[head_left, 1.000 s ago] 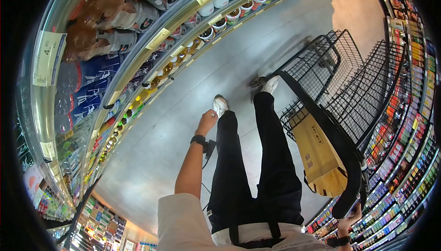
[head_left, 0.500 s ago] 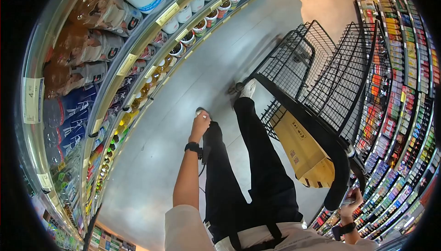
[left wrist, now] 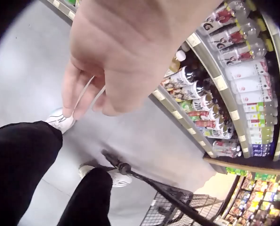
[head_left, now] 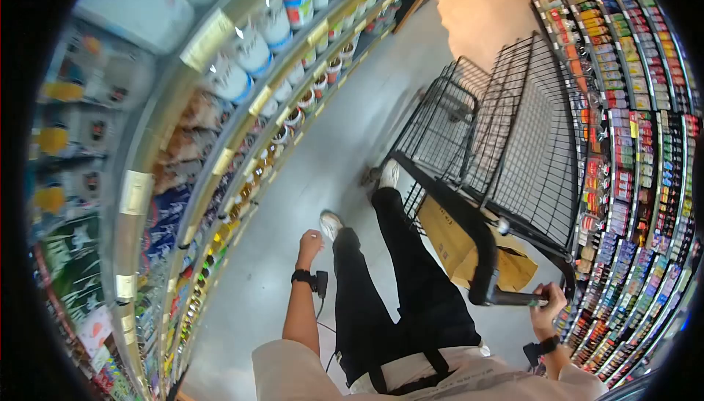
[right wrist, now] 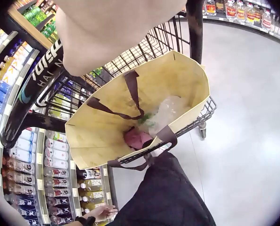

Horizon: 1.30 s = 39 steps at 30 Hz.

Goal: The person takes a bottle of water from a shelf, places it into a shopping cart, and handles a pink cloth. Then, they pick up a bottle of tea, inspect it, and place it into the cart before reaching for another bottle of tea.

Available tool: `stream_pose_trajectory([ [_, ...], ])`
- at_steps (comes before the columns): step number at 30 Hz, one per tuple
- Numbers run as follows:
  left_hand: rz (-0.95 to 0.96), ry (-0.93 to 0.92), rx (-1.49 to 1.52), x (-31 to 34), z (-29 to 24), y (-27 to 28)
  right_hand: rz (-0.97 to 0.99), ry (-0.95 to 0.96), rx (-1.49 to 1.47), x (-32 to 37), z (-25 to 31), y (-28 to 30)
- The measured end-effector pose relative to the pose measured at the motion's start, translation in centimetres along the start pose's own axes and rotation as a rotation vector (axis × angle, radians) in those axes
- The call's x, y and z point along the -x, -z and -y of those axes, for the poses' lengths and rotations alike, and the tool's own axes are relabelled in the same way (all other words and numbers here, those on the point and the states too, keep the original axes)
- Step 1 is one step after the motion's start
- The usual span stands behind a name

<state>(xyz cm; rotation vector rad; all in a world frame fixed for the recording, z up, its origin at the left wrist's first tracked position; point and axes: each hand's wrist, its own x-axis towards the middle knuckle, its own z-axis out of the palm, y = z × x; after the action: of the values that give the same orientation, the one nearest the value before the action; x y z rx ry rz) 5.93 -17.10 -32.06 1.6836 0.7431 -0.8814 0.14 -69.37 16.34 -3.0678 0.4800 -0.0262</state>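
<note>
My right hand [head_left: 548, 306] grips the black handle [head_left: 513, 298] of a shopping cart. In the right wrist view that hand fills the top, its fingers mostly hidden. A tan paper bag [right wrist: 93, 136] with dark straps stands upright in the cart, holding a pink item [right wrist: 137, 138] and a clear plastic bag [right wrist: 168, 113] with some green. My left hand [head_left: 310, 245] hangs beside my leg, away from the shelves. In the left wrist view its curled fingers hold a thin white strip [left wrist: 83, 96], whose kind I cannot tell.
Shelves of bottles and cups [head_left: 249, 56] curve along the left side. On the right, shelves of small colourful packs [head_left: 623, 152] run close beside the wire cart basket [head_left: 539, 137]. Grey floor [head_left: 352, 108] stretches ahead between them.
The left shelves loom larger and different goods show there. The cart handle has swung left in the head view, with my right hand on it. My left hand stays low at my side.
</note>
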Motion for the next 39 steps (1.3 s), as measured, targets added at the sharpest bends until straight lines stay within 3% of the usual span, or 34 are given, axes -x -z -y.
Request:
stream_pose_trajectory([
  [4,-0.056,-0.267,0.122,6.9,-14.4,3.1,-0.023,0.020,-0.021,0.8,-1.5,0.2],
  [7,-0.122,-0.626,-0.196,10.5,-22.9,6.4,-0.044,0.041,-0.082,0.8,-1.6,0.5],
  [10,-0.174,-0.966,-0.012,25.0,-37.2,7.1,-0.104,0.019,-0.069,0.9,-1.0,0.7],
  [14,-0.130,-1.240,0.071,39.7,-46.1,7.3,-0.162,0.041,-0.091,0.5,-0.7,0.6],
  [17,-0.077,-1.382,-0.111,48.4,-48.1,8.1,-0.151,0.048,-0.114,0.2,-0.4,0.5],
  [25,0.053,-1.485,0.153,62.4,-46.9,2.8,-0.086,0.117,-0.149,-1.1,-0.5,1.5],
  [31,0.084,-1.547,-0.113,69.9,-46.9,-4.9,0.044,0.287,-0.290,-3.0,-2.2,3.4],
  [32,0.157,-1.638,-0.184,70.7,-47.3,-6.3,0.075,0.323,-0.316,-3.4,-2.8,3.4],
  [36,0.392,-1.726,-0.214,75.0,-48.1,-12.7,0.084,0.395,-0.369,-4.3,-4.2,2.8],
  [39,0.385,-1.743,-0.155,78.1,-47.3,-16.7,0.034,0.423,-0.393,-4.7,-4.8,2.3],
])
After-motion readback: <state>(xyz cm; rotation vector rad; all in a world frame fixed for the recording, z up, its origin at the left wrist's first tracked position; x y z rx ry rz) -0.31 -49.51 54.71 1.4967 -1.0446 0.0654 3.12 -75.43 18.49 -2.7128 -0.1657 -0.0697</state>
